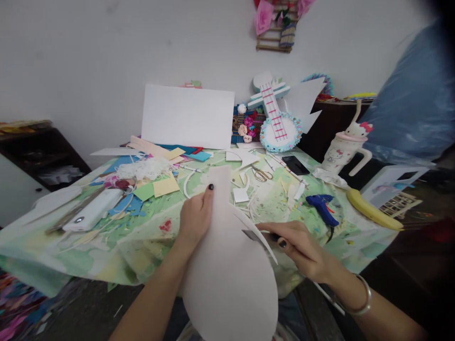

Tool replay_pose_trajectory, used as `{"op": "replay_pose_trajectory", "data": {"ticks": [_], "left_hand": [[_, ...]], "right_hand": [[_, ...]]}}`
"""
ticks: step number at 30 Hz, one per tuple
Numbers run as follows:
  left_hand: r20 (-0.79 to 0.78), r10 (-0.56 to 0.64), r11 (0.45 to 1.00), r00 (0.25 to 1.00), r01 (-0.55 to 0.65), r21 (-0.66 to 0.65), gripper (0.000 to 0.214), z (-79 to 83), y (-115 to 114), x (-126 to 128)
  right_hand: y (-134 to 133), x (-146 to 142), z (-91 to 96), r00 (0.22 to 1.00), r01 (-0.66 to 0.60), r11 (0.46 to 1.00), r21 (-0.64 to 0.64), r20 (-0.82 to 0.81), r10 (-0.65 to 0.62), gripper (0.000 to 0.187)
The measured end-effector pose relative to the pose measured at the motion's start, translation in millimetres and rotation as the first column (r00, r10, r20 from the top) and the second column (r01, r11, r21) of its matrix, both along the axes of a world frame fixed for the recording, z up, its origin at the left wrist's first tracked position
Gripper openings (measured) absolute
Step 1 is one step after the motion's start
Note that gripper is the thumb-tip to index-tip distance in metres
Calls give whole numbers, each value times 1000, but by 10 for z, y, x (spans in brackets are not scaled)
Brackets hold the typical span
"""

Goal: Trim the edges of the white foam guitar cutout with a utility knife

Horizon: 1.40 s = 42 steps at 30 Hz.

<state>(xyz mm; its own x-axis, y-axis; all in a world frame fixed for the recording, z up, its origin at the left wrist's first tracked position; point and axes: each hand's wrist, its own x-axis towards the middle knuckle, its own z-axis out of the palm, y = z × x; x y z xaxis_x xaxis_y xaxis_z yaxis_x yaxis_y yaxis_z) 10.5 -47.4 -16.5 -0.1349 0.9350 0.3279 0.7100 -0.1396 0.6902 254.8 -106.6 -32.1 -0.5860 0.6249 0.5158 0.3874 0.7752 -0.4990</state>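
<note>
My left hand (195,213) is closed on the neck of a white foam board cutout (231,279), thumb on its face. The cutout has a straight neck and a wide round body, and it stretches from the table edge down over my lap. In my right hand (302,246) is a craft knife (253,235), its blade lying against the right shoulder of the cutout. A thin curved strip (265,246) of white board stands away from that edge beside the blade. The knife's handle is mostly hidden by my fingers.
On the paint-stained cloth lie scissors (263,174), a phone (295,165), a blue glue gun (323,209), a banana (373,210) and coloured paper scraps (166,186). A tumbler (343,151) stands at right. Against the wall lean a white board (188,116) and a decorated toy instrument (275,113).
</note>
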Motion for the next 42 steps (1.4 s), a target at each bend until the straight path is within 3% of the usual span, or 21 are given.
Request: {"op": "replay_pose_trajectory", "data": {"ticks": [4, 7, 9, 12, 16, 18, 20, 21, 23, 24, 27, 30, 33, 42], "left_hand": [[-38, 139, 990, 990, -137, 36, 51, 39, 66, -150], [-36, 256, 962, 966, -251, 105, 51, 139, 111, -241], [-34, 314, 934, 949, -302, 191, 50, 248, 131, -297], [8, 372, 861, 928, -348, 372, 45, 445, 117, -348], [85, 363, 712, 928, -335, 617, 37, 545, 28, -295], [66, 321, 667, 945, -275, 692, 35, 426, -23, -237], [-19, 366, 582, 930, -213, 785, 32, 201, -82, -191], [-90, 330, 537, 940, -108, 837, 26, 67, -119, -178], [-273, 121, 514, 954, 175, 839, 10, -192, -216, -166], [-341, -3, 524, 940, 292, 800, 18, -301, -274, -162], [-425, -147, 503, 893, 437, 746, 25, -495, -440, -123], [-427, -194, 482, 883, 465, 743, 23, -548, -525, -37], [-399, -214, 517, 892, 450, 728, 26, -586, -531, 40], [-449, -225, 535, 865, 495, 685, 25, -806, -600, 92]], "right_hand": [[-88, 154, -88, 995, 81, 994, -75, -45, -85, 37], [-87, 203, -117, 962, 61, 977, -204, -251, -113, 39], [-65, 194, -106, 899, 94, 954, -285, -388, -204, 40], [-21, 130, -25, 793, 175, 914, -366, -499, -351, 36], [39, -52, 174, 733, 207, 916, -345, -566, -378, 34], [76, -184, 259, 736, 240, 927, -288, -568, -368, 32], [119, -324, 293, 760, 242, 934, -263, -547, -351, 32], [139, -390, 285, 763, 214, 940, -267, -555, -332, 33], [163, -500, 220, 791, 159, 952, -263, -543, -282, 35], [160, -540, 170, 808, 144, 953, -265, -524, -268, 36], [86, -608, 2, 862, 121, 964, -237, -456, -221, 35], [-29, -615, -105, 918, 75, 977, -198, -368, -145, 33], [-101, -591, -137, 961, 46, 982, -185, -260, -94, 31], [-150, -548, -249, 976, 75, 972, -222, -185, -118, 32]]}}
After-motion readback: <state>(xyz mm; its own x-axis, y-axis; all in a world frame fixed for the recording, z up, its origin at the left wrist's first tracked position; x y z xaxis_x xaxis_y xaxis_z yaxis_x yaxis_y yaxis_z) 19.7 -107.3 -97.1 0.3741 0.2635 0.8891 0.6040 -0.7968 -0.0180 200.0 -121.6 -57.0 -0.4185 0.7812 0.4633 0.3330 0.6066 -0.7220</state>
